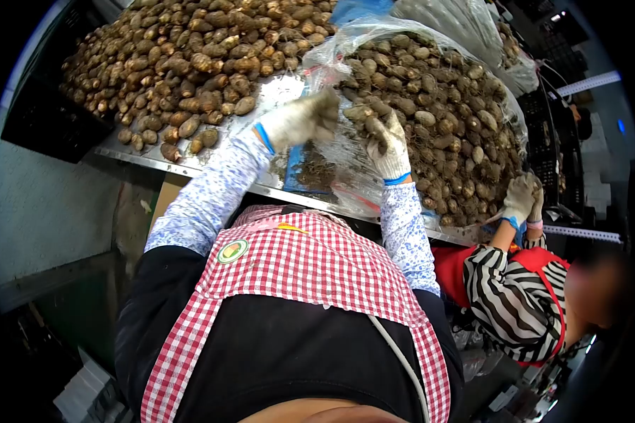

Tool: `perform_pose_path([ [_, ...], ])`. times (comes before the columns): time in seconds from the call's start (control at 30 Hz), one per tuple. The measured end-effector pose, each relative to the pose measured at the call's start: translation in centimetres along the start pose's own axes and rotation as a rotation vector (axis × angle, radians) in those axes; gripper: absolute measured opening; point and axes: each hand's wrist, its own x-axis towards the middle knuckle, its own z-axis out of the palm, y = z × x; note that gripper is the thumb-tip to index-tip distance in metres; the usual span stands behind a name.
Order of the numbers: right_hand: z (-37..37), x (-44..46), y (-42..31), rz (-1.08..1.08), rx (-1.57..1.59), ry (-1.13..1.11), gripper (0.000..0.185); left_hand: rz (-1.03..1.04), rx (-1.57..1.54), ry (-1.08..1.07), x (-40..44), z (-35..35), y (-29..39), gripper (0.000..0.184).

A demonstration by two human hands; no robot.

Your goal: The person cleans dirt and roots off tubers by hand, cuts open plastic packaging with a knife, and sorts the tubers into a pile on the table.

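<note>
My left hand [305,121], in a white glove with a soiled palm and blue cuff, is above the gap between two heaps; its fingers are smeared by motion. My right hand [388,148], gloved likewise, is closed around a brown taro corm [369,114] at the left edge of the right-hand heap. Dirt-stained fingers partly hide the corm. Rooty, muddy taro corms [444,116] lie in that heap on clear plastic sheeting [353,166]. To the left, a heap of cleaner-looking taro corms [197,53] spreads across the table.
The metal table edge [261,189] runs in front of me. Loose root hairs [314,171] lie between the heaps. Black crates [53,113] stand at the left, with others at the right. A co-worker's gloved hands [521,199] are at the right heap's near corner.
</note>
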Motion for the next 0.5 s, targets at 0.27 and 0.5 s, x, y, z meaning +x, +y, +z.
perform_pose_path([
  [0.27,-2.5,-2.0,-0.4,-0.234,-0.868,0.311,0.029,0.140,0.408,-0.133,3.8,4.3,-2.3,0.029],
  [0.5,-3.7,-1.6,3.8,-0.583,-1.540,0.562,0.031,0.315,1.092,-0.035,1.6,7.1,-2.1,0.034],
])
